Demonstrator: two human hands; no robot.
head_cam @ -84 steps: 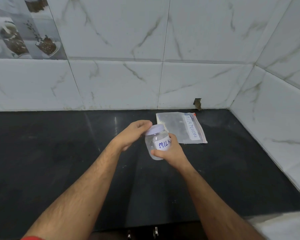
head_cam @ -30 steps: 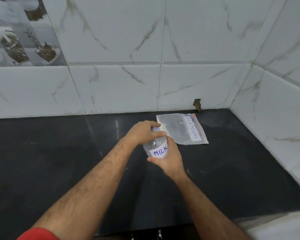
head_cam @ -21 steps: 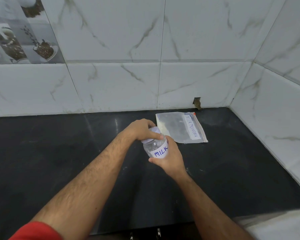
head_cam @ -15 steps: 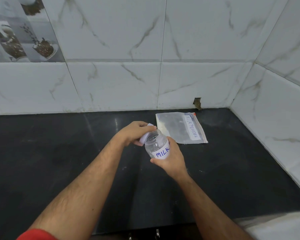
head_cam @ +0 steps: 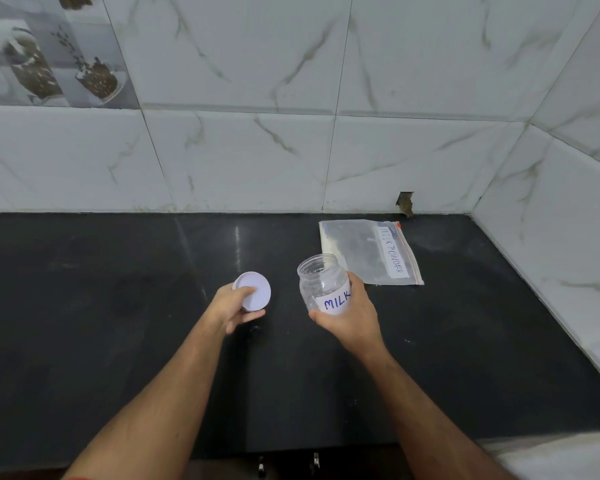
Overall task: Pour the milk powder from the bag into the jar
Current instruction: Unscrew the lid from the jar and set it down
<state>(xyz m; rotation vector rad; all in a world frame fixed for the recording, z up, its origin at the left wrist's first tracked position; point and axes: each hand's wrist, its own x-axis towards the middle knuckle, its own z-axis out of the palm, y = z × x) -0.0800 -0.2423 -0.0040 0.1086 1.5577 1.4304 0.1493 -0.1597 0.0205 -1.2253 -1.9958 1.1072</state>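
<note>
Bag [head_cam: 369,252] of milk powder lies flat on the desk [head_cam: 118,341] just beyond your right hand [head_cam: 349,315], long axis running away from you. That hand grips the open jar [head_cam: 323,285]; your left hand [head_cam: 231,306] holds the lid [head_cam: 253,291], farther from it.

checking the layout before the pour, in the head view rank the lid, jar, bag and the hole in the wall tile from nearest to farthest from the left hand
1. Lid: held in the left hand.
2. Jar: to its right, in the right hand.
3. Bag: flat on the counter, behind the jar.
4. Hole in the wall tile: farthest, at the back wall.
</note>
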